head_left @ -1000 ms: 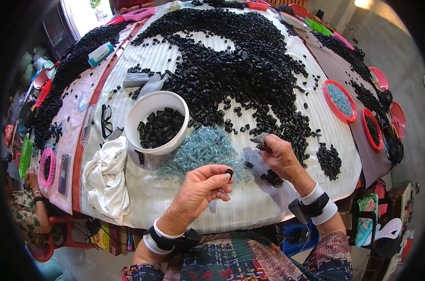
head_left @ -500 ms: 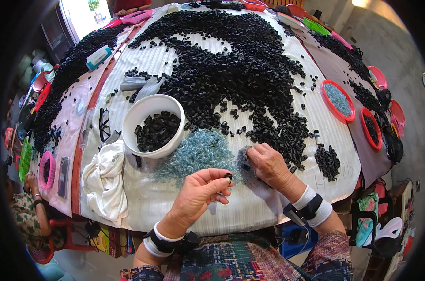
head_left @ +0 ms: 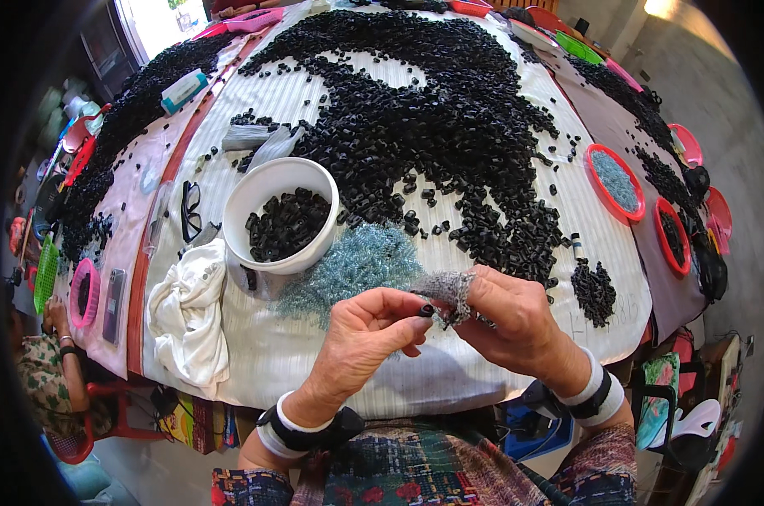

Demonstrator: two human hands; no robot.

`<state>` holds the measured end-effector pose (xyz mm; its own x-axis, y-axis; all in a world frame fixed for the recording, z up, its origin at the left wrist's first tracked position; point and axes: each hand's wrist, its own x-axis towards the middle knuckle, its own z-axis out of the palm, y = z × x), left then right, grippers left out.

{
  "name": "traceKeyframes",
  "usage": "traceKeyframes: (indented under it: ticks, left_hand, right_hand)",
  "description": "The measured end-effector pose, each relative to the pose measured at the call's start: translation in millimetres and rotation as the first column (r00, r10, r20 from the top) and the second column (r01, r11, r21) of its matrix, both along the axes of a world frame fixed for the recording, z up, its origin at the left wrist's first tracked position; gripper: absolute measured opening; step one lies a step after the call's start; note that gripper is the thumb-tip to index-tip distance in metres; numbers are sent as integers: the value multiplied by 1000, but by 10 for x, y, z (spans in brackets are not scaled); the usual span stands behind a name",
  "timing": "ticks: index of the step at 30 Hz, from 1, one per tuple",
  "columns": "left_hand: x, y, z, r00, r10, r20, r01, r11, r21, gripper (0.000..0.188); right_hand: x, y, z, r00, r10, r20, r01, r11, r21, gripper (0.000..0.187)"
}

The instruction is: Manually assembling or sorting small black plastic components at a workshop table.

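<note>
A small black piece (head_left: 426, 310) sits pinched at the tips of the left hand (head_left: 367, 336), just below the middle of the table (head_left: 255, 363), and touches a grey, glittery clump (head_left: 446, 291) that the right hand (head_left: 517, 325) grips — both hands meet over the near edge, fingers (head_left: 399, 325) of the left clenched on the piece, those of the right closed around the clump. The step in hand looks like joining or seating the black piece against the clump; whether it is already fixed cannot be told, since the fingertips cover the contact. The next move, as I judge it, calls for a steady right-hand hold while the left presses or turns the piece with fine control, then a reach for the next one. Supplies lie close: a pale blue heap of tiny beads (head_left: 352, 266) at about 11 o'clock from the hands, a white bowl (head_left: 268, 190) holding black pieces just beyond it at 10 o'clock, and the large spread of black pieces (head_left: 449, 110) from 12 to 1 o'clock. A crumpled white cloth (head_left: 184, 312) lies at 9 o'clock, and red trays (head_left: 601, 190) stand at 2 o'clock — well apart.
</note>
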<state>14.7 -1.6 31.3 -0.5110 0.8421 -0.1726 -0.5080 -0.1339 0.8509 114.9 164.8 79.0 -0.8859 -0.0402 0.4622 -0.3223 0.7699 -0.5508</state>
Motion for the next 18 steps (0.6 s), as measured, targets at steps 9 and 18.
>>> traceKeyframes:
  ticks: [9,18]
  left_hand:
    - [98,-42,-72,953,116,-281,-129,991,-27,20]
    - [93,-32,-70,958,84,-274,-104,993,-59,19]
  right_hand:
    - [10,-120,-50,1000,16,-17,-14,994,111,29]
    - [42,-117,-175,998,-66,0,66,997,42,39]
